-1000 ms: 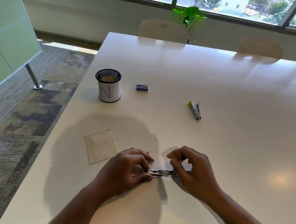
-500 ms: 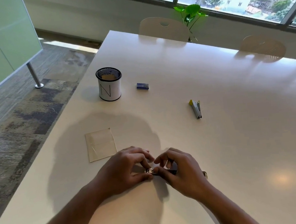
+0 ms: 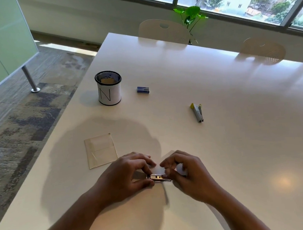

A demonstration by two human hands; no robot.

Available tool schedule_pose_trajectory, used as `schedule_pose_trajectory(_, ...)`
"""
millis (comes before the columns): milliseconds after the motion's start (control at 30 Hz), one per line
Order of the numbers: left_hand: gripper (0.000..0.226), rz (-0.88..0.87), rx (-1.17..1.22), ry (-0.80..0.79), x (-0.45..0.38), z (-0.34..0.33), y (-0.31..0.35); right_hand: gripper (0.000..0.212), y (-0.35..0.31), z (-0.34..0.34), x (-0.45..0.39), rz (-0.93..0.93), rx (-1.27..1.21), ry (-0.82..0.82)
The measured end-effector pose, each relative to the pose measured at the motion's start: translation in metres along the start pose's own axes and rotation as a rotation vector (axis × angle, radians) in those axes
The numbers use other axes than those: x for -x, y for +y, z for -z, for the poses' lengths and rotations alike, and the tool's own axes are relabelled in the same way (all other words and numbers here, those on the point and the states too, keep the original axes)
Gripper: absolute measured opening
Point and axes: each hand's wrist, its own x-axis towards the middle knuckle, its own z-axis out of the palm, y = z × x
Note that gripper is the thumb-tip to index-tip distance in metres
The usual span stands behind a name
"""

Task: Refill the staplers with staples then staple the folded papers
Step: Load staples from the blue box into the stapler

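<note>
A small metal stapler (image 3: 159,177) lies near the table's front edge, between my two hands. My left hand (image 3: 123,177) grips its left end with curled fingers and thumb. My right hand (image 3: 186,173) holds its right end, fingers curled over it. A folded beige paper (image 3: 100,150) lies flat to the left of my hands. A second stapler (image 3: 197,112), grey with a yellow end, lies farther off to the right. A small blue staple box (image 3: 143,89) sits in the middle of the table.
A black mesh cup (image 3: 109,88) with a white label marked N stands at the back left. The white table (image 3: 243,142) has its left edge close to the paper. Two pale chairs (image 3: 162,32) and a green plant (image 3: 190,16) stand beyond the far edge.
My right hand has slid leftward along the stapler toward my left hand, then eased back slightly. The stapler stays in the same spot.
</note>
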Motion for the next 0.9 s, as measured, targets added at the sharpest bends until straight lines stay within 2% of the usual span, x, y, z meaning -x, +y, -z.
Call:
schedule_pose_trajectory(167, 0.019, 0.006, 0.029, 0.018, -0.001, 0.0, 0.001, 0.01, 0.023, 0.022, 0.019, -0.031, 0.032, 0.161)
schedule_pose_trajectory(300, 0.026, -0.003, 0.026, 0.012, 0.0, 0.0, 0.001, 0.007, 0.045, 0.031, 0.042, -0.049, -0.051, 0.252)
schedule_pose_trajectory(400, 0.03, -0.005, 0.019, 0.022, 0.002, -0.001, 0.001, 0.019, 0.053, 0.036, 0.057, -0.027, -0.022, 0.263)
schedule_pose_trajectory(533, 0.023, -0.01, 0.008, 0.042, 0.001, -0.002, 0.001, 0.03, 0.055, 0.041, 0.066, -0.032, 0.005, 0.214)
schedule_pose_trajectory(767, 0.02, -0.038, -0.018, 0.064, 0.001, -0.002, 0.004, 0.019, 0.046, 0.044, 0.063, 0.026, -0.105, 0.255)
schedule_pose_trajectory(900, 0.02, -0.063, -0.051, 0.095, 0.001, 0.0, 0.008, 0.026, 0.029, 0.046, 0.054, -0.018, -0.259, 0.259)
